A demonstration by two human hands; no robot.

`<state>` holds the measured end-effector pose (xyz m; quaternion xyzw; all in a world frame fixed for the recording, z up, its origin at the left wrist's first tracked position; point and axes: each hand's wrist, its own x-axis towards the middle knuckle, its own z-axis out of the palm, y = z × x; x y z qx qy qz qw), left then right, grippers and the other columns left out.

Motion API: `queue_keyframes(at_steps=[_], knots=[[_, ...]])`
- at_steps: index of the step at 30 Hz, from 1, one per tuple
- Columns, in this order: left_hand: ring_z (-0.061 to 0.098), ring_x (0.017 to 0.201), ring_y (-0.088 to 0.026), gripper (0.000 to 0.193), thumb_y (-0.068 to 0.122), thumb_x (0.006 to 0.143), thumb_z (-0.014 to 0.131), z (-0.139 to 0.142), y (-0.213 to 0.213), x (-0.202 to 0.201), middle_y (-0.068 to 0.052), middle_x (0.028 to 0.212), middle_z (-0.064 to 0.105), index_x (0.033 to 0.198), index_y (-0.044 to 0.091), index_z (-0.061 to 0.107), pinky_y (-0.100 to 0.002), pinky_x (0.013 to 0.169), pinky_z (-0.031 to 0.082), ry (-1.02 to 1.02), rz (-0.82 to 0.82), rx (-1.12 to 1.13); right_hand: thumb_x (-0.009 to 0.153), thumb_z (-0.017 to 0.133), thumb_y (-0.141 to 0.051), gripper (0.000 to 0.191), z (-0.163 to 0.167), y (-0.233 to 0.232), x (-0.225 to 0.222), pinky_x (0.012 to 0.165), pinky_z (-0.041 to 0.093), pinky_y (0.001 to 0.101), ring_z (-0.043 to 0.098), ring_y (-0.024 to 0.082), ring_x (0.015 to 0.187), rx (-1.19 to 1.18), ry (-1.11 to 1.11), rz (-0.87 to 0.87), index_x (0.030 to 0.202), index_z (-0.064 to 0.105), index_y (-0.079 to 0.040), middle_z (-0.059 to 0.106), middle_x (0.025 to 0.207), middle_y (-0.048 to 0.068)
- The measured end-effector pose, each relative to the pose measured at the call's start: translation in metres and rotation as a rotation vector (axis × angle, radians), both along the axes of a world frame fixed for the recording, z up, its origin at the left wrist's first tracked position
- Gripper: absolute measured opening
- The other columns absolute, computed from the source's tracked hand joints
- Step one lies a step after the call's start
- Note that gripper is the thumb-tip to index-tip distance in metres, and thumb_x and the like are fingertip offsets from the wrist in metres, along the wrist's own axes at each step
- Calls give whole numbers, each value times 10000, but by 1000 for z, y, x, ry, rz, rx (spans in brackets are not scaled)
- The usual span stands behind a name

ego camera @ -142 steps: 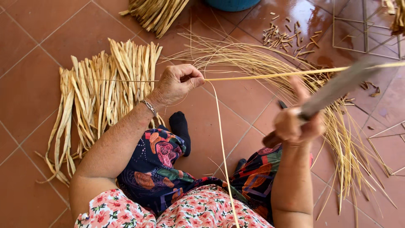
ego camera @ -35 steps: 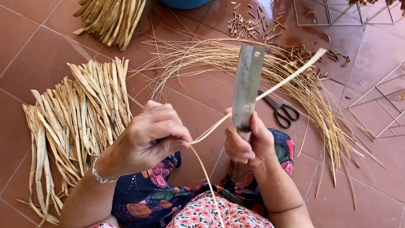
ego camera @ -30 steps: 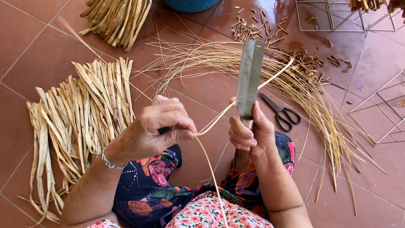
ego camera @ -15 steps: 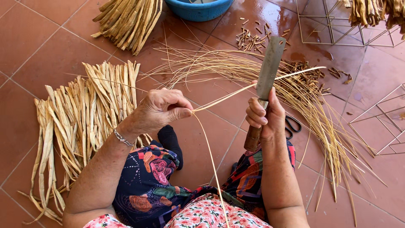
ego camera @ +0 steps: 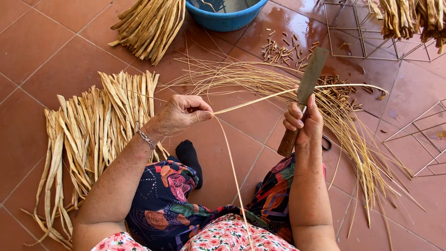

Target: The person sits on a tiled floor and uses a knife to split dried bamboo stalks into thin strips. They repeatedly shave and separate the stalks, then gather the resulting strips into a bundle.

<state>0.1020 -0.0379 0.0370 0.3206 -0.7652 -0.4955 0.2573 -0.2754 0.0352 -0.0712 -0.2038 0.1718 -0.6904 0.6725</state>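
Over terracotta tiles (ego camera: 55, 56), left hand (ego camera: 183, 114) pinches thin pale strip (ego camera: 260, 100).

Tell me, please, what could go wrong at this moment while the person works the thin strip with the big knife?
1. The right hand holds the knife with its blade against the thin strip. The left hand pinches that strip close by, so a slip could cut its fingers.
2. The strip is thin and bends sharply at the pinch, so it may snap or split unevenly.
3. The knife's handle sits above the person's leg; if dropped, it could hit it.
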Motion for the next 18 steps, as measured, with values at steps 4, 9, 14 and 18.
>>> queue_keyframes(at_steps=[4, 9, 14, 18], knots=[[635, 801, -41, 132, 169, 909, 771, -7, -5, -2, 16, 878, 720, 986, 63, 784, -197, 703, 546, 19, 4, 59, 1149, 435, -463, 461, -3, -3, -6, 455, 334, 226, 359, 57, 494, 7, -2, -51, 1433, 515, -108, 424, 690, -23], [620, 787, -39, 135, 172, 915, 782, -11, -9, -3, 21, 857, 711, 982, 56, 788, -199, 681, 528, 36, 7, 6, 1157, 431, -470, 466, 17, 1, 4, 454, 315, 221, 343, 52, 491, -4, -20, -101, 1464, 465, -121, 411, 688, -33], [586, 724, -16, 135, 205, 942, 765, -13, -2, -11, 46, 832, 712, 999, 85, 788, -195, 622, 513, 79, 109, -117, 1104, 446, -441, 694, 60, 23, 37, 350, 272, 222, 332, 47, 382, -477, -156, 194, 1617, 340, 14, 411, 573, -43], [594, 678, -11, 160, 234, 911, 784, -16, 2, -31, 52, 792, 712, 974, 87, 790, -198, 574, 509, 58, 149, -160, 1099, 465, -446, 697, 77, 38, 82, 359, 289, 258, 354, 83, 397, -334, 132, 327, 1621, 288, -19, 435, 573, -17]])
